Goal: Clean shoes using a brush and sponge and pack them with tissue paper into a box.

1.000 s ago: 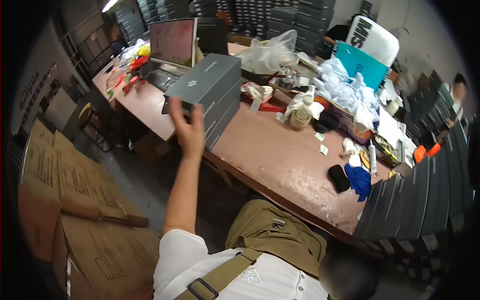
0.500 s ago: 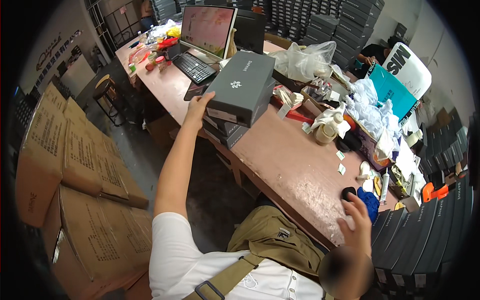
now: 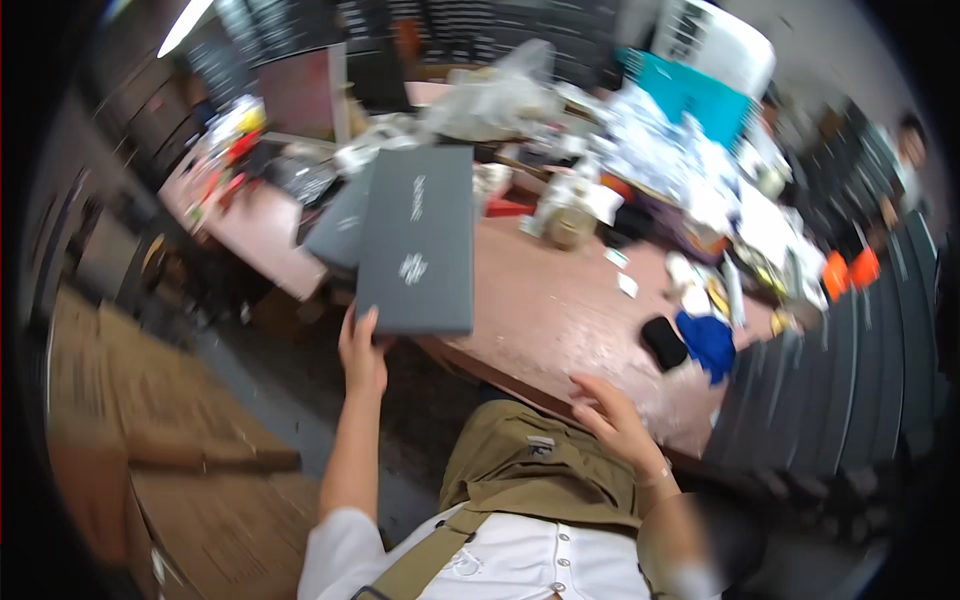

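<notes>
One dark grey box (image 3: 420,245), printed face up, over the left part of the table's (image 3: 535,310) front edge; long axis running away from us, emblem end nearest. Our left hand (image 3: 362,355) grips its near left corner. Second grey box (image 3: 335,228): skewed, partly hidden at its left; whether they touch, we cannot tell. Our right hand (image 3: 612,420): fingers loosely parted, by the front edge.

place: workshop-cum-stockroom — stacked dark boxes (image 3: 830,375) | brown cartons (image 3: 215,525) | cluttered worktable (image 3: 525,300) | computer monitor (image 3: 297,95) among the clutter
</notes>
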The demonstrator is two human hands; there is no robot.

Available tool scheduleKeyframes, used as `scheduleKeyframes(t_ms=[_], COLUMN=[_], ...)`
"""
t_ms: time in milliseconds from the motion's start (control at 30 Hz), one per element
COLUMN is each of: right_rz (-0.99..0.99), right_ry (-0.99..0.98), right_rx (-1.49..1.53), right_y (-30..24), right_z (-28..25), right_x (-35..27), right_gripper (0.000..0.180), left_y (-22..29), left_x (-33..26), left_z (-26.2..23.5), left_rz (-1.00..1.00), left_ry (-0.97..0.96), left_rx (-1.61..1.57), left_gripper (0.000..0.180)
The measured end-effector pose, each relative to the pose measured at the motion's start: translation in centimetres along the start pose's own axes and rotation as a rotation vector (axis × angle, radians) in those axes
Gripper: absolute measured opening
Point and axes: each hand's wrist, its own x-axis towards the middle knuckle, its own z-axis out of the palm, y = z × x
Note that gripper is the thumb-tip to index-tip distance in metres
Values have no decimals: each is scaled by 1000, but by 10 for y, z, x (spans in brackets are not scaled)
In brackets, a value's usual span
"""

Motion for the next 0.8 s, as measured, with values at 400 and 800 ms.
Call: scheduleKeyframes(t_ms=[400,800], right_rz=[272,189], right_ry=[781,1338], right_rx=[-202,-669], right_y=[139,259], right_z=[-121,-241], right_x=[-15,6], right_gripper=[42,21], left_y=[-138,-136], left_x=[-87,-83], left_z=[56,67], left_rz=[-615,-585], left_ry=[-615,-650], left_rx=[478,442], left_gripper=[64,78])
